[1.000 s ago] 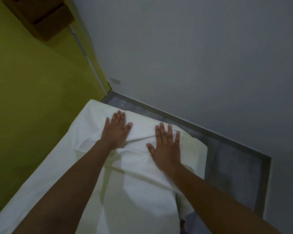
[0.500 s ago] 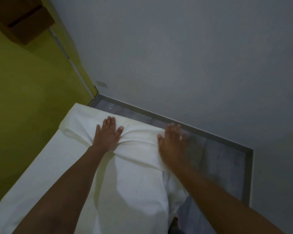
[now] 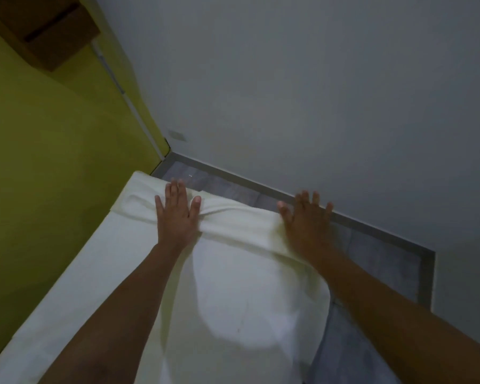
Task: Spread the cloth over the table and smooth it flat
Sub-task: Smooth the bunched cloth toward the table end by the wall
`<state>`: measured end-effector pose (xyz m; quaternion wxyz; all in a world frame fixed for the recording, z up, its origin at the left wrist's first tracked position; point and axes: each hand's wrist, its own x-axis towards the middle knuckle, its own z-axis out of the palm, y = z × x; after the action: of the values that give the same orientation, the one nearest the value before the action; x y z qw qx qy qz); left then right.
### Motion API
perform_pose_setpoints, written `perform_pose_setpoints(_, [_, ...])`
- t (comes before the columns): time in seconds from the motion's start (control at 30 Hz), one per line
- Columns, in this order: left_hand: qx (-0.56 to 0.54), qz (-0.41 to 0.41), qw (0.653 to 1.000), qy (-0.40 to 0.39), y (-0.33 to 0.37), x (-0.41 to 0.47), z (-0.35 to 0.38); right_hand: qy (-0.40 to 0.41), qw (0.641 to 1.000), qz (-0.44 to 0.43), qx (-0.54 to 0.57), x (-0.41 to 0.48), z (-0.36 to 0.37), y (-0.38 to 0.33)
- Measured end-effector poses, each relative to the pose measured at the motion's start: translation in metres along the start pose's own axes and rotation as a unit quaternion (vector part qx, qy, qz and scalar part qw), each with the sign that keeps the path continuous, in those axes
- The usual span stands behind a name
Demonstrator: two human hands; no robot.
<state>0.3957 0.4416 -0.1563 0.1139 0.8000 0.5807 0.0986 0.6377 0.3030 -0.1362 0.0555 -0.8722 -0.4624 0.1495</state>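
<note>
Cloth (image 3: 233, 300) white, draped over table just beside yellow wall (image 3: 53, 162). We judge it light, limp, quick to ruck. Left hand (image 3: 176, 217), nearer wall, fingers straight, slightly apart, presses raised fold (image 3: 233, 221). Right hand (image 3: 306, 220), farther from wall, fingers splayed flat on far edge. We would push with flat palms, or pinch far hem.
</note>
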Motion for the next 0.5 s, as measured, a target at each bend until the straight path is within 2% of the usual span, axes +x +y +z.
perform_pose_setpoints(0.07, [0.004,-0.015,1.000,-0.026,-0.003,0.006,0.007,0.035,0.996,-0.077,0.014,-0.020,0.012,-0.028])
perform_pose_setpoints(0.13, [0.014,-0.016,0.999,-0.035,-0.006,0.019,0.011,0.031,0.991,-0.129,0.015,-0.034,0.025,-0.055])
perform_pose_setpoints(0.23, [0.008,-0.011,0.999,-0.036,-0.014,0.050,0.007,0.040,0.988,-0.147,-0.010,-0.031,0.034,-0.071])
perform_pose_setpoints(0.4, [0.028,0.030,0.995,-0.086,-0.033,0.101,0.003,0.065,0.984,-0.164,-0.019,-0.015,0.033,-0.077])
perform_pose_setpoints(0.43, [-0.008,0.021,0.997,-0.070,-0.033,0.107,0.001,0.058,0.984,-0.169,-0.014,-0.016,0.036,-0.076])
perform_pose_setpoints(0.5, [-0.093,-0.031,0.994,0.044,-0.033,0.109,0.000,0.035,0.983,-0.178,-0.001,-0.020,0.045,-0.069])
